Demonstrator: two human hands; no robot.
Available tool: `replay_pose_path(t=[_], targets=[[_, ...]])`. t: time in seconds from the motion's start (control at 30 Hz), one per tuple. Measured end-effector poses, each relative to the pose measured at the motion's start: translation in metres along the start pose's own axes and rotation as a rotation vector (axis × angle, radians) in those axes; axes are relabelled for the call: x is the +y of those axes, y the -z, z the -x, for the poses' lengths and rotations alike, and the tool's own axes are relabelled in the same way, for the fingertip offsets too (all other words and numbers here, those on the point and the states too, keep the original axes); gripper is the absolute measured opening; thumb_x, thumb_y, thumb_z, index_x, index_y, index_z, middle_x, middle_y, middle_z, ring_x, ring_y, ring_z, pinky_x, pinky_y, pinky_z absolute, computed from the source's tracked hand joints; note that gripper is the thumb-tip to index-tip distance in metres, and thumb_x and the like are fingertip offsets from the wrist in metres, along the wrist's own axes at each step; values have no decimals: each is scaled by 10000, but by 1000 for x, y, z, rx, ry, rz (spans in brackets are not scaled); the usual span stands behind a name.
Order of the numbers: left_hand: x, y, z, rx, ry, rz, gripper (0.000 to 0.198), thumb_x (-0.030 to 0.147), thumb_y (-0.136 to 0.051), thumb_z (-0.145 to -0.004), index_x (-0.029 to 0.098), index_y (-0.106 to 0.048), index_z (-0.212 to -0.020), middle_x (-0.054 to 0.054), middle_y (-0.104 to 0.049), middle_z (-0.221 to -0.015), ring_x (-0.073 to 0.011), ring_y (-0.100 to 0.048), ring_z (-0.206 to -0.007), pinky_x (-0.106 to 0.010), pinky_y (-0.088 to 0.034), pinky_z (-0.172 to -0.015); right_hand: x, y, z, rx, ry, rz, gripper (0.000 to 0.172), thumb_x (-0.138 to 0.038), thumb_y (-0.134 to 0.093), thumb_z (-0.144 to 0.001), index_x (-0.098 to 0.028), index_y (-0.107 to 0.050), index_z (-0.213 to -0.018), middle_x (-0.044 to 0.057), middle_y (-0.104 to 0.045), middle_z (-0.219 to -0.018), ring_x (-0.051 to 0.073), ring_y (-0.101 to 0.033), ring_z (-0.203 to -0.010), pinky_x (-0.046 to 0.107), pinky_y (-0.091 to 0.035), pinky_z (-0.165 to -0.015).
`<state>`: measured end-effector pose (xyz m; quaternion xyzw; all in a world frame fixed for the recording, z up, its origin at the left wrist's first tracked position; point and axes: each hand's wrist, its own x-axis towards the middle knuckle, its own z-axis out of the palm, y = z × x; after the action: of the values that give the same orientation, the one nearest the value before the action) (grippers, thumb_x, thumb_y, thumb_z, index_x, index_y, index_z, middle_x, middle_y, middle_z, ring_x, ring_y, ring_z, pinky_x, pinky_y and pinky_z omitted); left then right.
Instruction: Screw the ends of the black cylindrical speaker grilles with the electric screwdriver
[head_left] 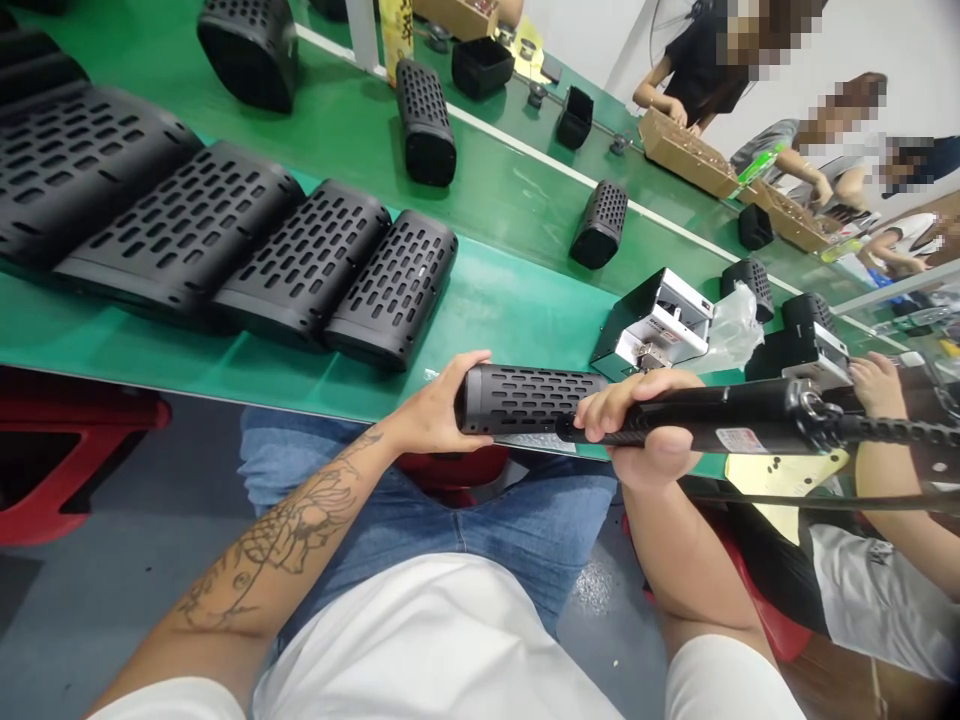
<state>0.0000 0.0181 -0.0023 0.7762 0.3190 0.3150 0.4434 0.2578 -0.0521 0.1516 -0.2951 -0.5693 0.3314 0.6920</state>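
Observation:
My left hand (437,405) is wrapped round the near end of a black perforated speaker housing (529,398), held level over my lap at the edge of the green conveyor belt (495,300). My right hand (651,430) grips a black electric screwdriver (739,418), its tip pointing into the open end of the housing. A coiled cable (900,432) runs off the screwdriver to the right.
Several black perforated housings (300,265) lie in a row on the belt at left, with more further up (425,120). A screw feeder box (660,320) stands ahead. A neighbour's hand (874,385) is at right; other people work with cardboard trays (686,150) at the back.

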Motion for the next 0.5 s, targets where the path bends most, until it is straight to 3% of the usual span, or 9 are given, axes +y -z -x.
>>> replay_pose_path(t=[0.33, 0.5], targets=[[9, 3, -2, -10, 4, -53, 1181, 517, -998, -795, 287, -388, -1779, -167, -603, -1734, -423, -677, -1575, -553, -576, -1353, 3, -2, -8, 0, -138, 45, 512, -648, -985, -917, -295, -615, -930, -120, -600, -573, 124, -536, -373, 293, -573, -453], [12, 4, -2, 5, 5, -53, 1159, 516, -993, -794, 288, -402, -1764, -168, -603, -1730, -433, -677, -1575, -582, -567, -1356, 6, -1, -4, -17, -114, 31, 465, -626, -967, -939, -297, -639, -939, -117, -609, -571, 123, -532, -375, 285, -579, -451]])
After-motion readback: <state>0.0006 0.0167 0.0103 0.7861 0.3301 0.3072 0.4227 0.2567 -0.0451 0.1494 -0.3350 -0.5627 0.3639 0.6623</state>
